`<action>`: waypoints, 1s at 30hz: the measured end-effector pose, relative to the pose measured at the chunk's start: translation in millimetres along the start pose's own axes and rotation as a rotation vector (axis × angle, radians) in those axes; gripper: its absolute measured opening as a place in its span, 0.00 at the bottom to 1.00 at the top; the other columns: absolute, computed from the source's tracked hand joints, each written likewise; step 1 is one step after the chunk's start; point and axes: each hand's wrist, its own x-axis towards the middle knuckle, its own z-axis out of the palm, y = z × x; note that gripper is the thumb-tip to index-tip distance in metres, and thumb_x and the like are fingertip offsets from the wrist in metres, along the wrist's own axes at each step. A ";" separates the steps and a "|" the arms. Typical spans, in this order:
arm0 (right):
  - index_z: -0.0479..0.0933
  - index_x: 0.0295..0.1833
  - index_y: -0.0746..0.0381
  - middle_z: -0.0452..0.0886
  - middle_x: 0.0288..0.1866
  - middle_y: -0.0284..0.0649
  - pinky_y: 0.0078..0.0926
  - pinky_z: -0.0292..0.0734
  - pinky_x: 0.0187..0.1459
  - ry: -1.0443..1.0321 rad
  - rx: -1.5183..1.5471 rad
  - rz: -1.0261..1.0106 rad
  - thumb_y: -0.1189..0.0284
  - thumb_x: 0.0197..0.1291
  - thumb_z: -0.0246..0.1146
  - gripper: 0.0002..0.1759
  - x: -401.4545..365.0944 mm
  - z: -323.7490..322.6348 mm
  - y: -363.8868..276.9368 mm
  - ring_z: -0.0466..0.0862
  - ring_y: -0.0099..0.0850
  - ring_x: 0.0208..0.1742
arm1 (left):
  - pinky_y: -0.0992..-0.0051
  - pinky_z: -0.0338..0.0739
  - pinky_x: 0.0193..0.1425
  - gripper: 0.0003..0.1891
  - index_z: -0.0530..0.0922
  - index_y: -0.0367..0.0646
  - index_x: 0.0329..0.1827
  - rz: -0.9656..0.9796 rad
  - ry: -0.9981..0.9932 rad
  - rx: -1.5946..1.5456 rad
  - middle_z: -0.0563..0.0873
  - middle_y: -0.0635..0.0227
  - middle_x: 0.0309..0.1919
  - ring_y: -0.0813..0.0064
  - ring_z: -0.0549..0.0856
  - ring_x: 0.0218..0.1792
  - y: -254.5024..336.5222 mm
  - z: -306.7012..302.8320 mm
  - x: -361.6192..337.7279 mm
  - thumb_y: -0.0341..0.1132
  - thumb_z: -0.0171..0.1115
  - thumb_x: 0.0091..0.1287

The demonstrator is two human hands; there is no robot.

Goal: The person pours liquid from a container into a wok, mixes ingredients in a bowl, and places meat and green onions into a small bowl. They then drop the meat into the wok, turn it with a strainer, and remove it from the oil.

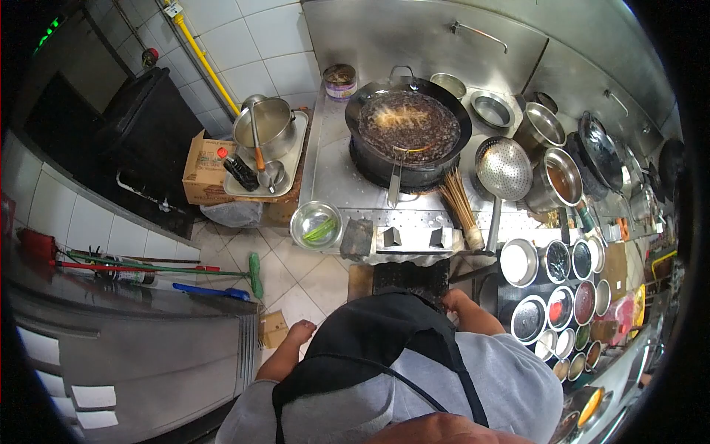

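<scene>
Wok (407, 126) lies ahead, its ladle handle (394, 181) pointing back toward the nearer right hand (451, 300), grip unclear; left hand (302, 329) hangs empty, loosely curled

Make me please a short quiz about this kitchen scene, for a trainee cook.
1. True or false: the wok is empty.
2. What lies in the bowl at the front left corner of the stove? A) greens B) eggs C) rice
3. Which is nearer to the stove: the left hand or the right hand?

Key
1. False: it holds dark liquid.
2. A
3. The right hand; the left hand hangs over the floor and holds nothing.
</scene>
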 end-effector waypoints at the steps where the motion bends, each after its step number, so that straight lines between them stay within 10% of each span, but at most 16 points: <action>1: 0.83 0.34 0.58 0.84 0.29 0.38 0.28 0.80 0.30 0.002 -0.001 0.000 0.69 0.51 0.57 0.11 3.9 7.8 5.6 0.85 0.29 0.28 | 0.68 0.77 0.43 0.17 0.79 0.40 0.44 0.037 -0.048 -0.042 0.84 0.56 0.37 0.65 0.83 0.39 0.4 -1.3 1.1 0.43 0.56 0.57; 4: 0.83 0.35 0.58 0.84 0.30 0.38 0.28 0.80 0.32 0.162 -0.271 -0.206 0.68 0.52 0.55 0.12 9.5 15.5 12.0 0.85 0.30 0.30 | 0.66 0.78 0.44 0.14 0.79 0.47 0.45 -0.332 -0.027 -0.263 0.82 0.54 0.41 0.62 0.83 0.41 33.8 -16.4 -7.5 0.39 0.55 0.58; 9: 0.83 0.36 0.57 0.85 0.35 0.39 0.28 0.80 0.34 0.009 0.007 0.011 0.69 0.50 0.59 0.10 -1.9 -0.2 3.2 0.85 0.31 0.34 | 0.66 0.77 0.46 0.13 0.80 0.50 0.44 -0.251 -0.058 -0.114 0.82 0.55 0.40 0.60 0.82 0.41 45.9 -24.7 -12.8 0.37 0.53 0.58; 16: 0.83 0.38 0.57 0.85 0.35 0.38 0.29 0.80 0.34 0.004 -0.297 -0.185 0.69 0.48 0.61 0.11 -0.1 -3.4 5.4 0.85 0.32 0.36 | 0.69 0.77 0.45 0.11 0.80 0.48 0.41 0.005 -0.050 0.160 0.83 0.57 0.38 0.62 0.82 0.42 44.8 -29.1 -17.0 0.38 0.52 0.59; 19: 0.82 0.41 0.54 0.84 0.33 0.37 0.29 0.78 0.30 0.078 -0.246 -0.160 0.68 0.47 0.62 0.13 18.8 7.4 11.6 0.84 0.32 0.32 | 0.69 0.77 0.46 0.11 0.79 0.48 0.42 -0.249 -0.045 -0.089 0.83 0.61 0.41 0.64 0.81 0.45 42.4 -21.5 -9.8 0.37 0.54 0.58; 23: 0.81 0.38 0.62 0.82 0.27 0.39 0.27 0.75 0.29 0.200 1.311 -0.010 0.58 0.63 0.53 0.19 -57.3 -124.0 -67.8 0.82 0.32 0.30 | 0.68 0.78 0.47 0.12 0.79 0.48 0.43 -0.129 -0.089 0.016 0.83 0.62 0.42 0.63 0.81 0.45 10.3 -1.5 0.5 0.35 0.56 0.56; 25: 0.79 0.44 0.64 0.82 0.31 0.41 0.25 0.76 0.30 0.250 1.405 -0.368 0.52 0.66 0.49 0.26 -57.0 -172.7 -79.4 0.81 0.29 0.31 | 0.66 0.78 0.46 0.12 0.79 0.47 0.42 -0.035 -0.059 0.192 0.83 0.61 0.43 0.61 0.82 0.44 61.9 -39.2 -26.2 0.33 0.58 0.54; 30: 0.63 0.55 0.66 0.78 0.40 0.48 0.31 0.79 0.36 0.293 2.034 -0.508 0.56 0.67 0.49 0.24 -69.1 -290.0 -135.4 0.81 0.36 0.39 | 0.65 0.78 0.48 0.13 0.80 0.48 0.43 0.020 -0.013 0.217 0.83 0.60 0.42 0.60 0.81 0.46 44.4 -22.9 -28.2 0.32 0.60 0.53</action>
